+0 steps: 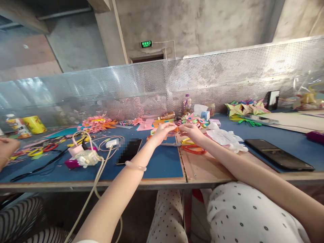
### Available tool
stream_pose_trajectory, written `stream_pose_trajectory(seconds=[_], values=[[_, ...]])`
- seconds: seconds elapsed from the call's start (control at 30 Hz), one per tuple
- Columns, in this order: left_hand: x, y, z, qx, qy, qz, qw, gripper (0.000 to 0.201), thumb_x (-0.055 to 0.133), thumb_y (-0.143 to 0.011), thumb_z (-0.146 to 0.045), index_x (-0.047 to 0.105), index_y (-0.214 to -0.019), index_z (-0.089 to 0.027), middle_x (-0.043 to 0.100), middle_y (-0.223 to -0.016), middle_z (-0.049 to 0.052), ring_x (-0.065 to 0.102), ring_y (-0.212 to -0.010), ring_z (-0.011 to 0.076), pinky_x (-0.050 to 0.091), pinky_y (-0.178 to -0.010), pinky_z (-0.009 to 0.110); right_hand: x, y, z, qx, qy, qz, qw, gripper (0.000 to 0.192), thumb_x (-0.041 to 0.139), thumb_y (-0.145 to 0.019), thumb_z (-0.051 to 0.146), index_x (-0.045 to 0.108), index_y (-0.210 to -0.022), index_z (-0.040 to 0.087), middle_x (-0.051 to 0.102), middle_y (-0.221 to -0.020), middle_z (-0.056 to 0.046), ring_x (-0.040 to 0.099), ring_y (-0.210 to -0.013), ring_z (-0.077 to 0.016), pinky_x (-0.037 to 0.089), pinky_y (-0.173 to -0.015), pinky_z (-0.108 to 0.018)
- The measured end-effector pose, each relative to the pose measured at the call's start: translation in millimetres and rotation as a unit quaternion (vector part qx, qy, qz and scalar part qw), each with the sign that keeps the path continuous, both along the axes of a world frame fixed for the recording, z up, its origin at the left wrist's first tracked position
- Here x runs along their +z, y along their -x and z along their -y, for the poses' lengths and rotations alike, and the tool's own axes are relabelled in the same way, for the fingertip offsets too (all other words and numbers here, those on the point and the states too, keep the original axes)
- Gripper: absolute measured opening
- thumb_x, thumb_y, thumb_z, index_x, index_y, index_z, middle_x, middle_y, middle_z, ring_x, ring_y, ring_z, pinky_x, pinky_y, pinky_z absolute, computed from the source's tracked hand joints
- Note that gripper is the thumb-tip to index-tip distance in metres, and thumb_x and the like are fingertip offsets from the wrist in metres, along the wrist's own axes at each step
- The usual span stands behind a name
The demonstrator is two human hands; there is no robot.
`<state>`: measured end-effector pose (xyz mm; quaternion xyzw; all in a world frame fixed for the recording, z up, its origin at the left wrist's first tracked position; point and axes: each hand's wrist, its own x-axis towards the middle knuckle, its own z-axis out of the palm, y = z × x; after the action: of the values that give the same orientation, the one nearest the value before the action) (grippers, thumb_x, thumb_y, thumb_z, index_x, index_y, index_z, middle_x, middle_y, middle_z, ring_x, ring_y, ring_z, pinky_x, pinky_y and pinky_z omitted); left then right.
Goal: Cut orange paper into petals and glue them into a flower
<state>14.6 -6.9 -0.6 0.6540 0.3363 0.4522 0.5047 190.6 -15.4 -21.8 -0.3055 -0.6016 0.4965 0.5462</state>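
My left hand [164,131] and my right hand [191,132] meet over the middle of the table, fingertips nearly touching. Pinched between them is a small piece of orange paper [177,129], mostly hidden by the fingers. Just below my hands lies a pair of scissors [193,149] with orange and yellow handles, the blades pointing left. More orange paper cut-outs [151,135] are beside my left hand. Beyond my right hand sits a cluster of pink and green paper flowers [191,118]. Crumpled white tissue [225,137] is on its right.
A phone [129,152] lies on the blue mat left of my forearm; another phone [277,153] is at right. Charging cables [102,165] run over the table edge beside a power strip [76,163]. Another person's hand [8,148] is at far left. A perforated metal screen [141,81] stands behind.
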Motion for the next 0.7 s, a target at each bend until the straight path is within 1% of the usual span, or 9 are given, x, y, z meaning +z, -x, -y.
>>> stream_pose_trajectory(seconds=[0.2,0.33,0.53,0.7], values=[[0.2,0.8,0.5,0.002,-0.004,0.010,1.000,0.023,0.071,-0.070,-0.032,0.065,-0.086,-0.016,0.067,-0.086,0.004,0.065,-0.079,0.0152,0.052,-0.074,0.031,0.7,0.8,0.8,0.016,0.003,-0.010,1.000,0.021,0.073,-0.066,0.035,0.070,-0.077,0.016,0.066,-0.080,-0.005,0.059,-0.071,-0.0137,0.048,-0.070,-0.030],[0.5,0.6,0.7,-0.004,-0.003,0.011,1.000,0.023,0.072,-0.069,-0.030,0.066,-0.086,-0.016,0.067,-0.085,0.004,0.064,-0.080,0.0153,0.051,-0.075,0.032,1.4,0.9,2.1,0.013,0.005,-0.006,1.000,0.023,0.074,-0.065,0.035,0.070,-0.077,0.016,0.066,-0.080,-0.005,0.059,-0.070,-0.0133,0.048,-0.070,-0.029],[0.8,0.5,0.0,-0.006,0.005,0.010,1.000,0.021,0.069,-0.070,-0.028,0.066,-0.088,-0.017,0.068,-0.086,0.005,0.065,-0.079,0.0158,0.051,-0.077,0.034,0.5,-0.2,0.5,0.011,0.004,-0.013,1.000,0.022,0.074,-0.065,0.034,0.071,-0.077,0.016,0.067,-0.079,-0.005,0.059,-0.071,-0.0141,0.048,-0.070,-0.030],[2.2,0.5,1.0,-0.002,-0.003,0.001,1.000,0.018,0.067,-0.071,-0.027,0.066,-0.086,-0.017,0.068,-0.087,0.005,0.065,-0.081,0.0164,0.051,-0.075,0.032,-0.5,-0.1,-1.0,0.013,0.004,-0.014,1.000,0.020,0.074,-0.066,0.033,0.072,-0.077,0.017,0.067,-0.079,-0.004,0.059,-0.071,-0.0138,0.048,-0.070,-0.030]])
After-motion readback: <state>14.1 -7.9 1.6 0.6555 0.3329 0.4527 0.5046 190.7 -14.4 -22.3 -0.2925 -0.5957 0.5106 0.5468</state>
